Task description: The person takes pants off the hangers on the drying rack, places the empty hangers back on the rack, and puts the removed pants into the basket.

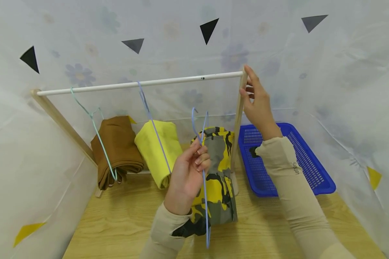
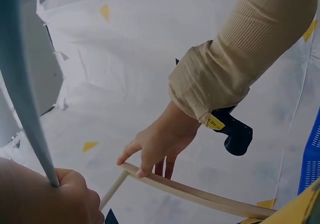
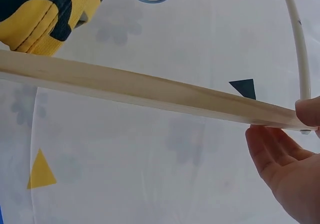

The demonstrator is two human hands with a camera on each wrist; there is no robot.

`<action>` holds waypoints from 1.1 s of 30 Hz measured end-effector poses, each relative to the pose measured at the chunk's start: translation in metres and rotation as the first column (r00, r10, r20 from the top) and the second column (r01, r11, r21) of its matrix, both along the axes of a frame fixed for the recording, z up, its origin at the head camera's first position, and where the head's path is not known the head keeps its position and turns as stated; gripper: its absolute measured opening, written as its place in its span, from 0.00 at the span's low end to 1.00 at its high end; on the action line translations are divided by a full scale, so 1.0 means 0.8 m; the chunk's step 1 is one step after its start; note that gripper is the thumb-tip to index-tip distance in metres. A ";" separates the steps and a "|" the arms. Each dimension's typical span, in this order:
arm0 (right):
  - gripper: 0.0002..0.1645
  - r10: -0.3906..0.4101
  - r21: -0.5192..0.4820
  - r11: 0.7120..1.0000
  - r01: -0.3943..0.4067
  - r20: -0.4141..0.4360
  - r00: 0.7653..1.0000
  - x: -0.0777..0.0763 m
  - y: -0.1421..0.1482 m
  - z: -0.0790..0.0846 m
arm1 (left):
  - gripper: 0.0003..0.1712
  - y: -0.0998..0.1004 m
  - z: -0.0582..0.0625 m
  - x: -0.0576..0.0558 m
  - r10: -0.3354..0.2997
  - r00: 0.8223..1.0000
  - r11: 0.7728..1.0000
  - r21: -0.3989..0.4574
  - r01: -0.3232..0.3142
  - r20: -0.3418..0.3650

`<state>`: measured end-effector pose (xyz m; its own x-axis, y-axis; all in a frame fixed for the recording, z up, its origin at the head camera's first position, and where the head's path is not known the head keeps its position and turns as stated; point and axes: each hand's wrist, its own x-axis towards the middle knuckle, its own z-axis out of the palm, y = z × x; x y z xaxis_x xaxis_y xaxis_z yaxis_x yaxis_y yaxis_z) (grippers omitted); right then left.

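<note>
My left hand [image 1: 189,172] pinches a thin blue wire hanger [image 1: 205,201] just below its hook, and the hanger shows nearly edge-on. A folded camouflage garment [image 1: 218,187] in yellow, grey and black lies behind the hanger in the head view. My right hand [image 1: 257,102] grips the top of the rack's right wooden post [image 1: 240,108], at the end of the white rail [image 1: 181,81]. In the right wrist view, thumb and fingers [image 3: 265,149] lie on opposite sides of that post.
On the rail are a mint-green hanger [image 1: 98,133] by a folded brown garment [image 1: 118,144] and a second blue hanger [image 1: 153,126] by a folded yellow garment [image 1: 160,147]. A blue plastic basket [image 1: 324,185] stands right of the rack on the wooden table [image 1: 126,223].
</note>
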<state>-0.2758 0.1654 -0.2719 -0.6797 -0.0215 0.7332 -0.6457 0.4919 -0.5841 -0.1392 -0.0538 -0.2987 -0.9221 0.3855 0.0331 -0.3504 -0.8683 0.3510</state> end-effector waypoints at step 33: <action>0.35 0.245 -0.156 0.967 -0.201 0.783 0.572 0.103 -0.029 -0.208 | 0.11 -0.006 0.000 -0.008 0.032 0.999 0.999 -0.012 -0.032 0.015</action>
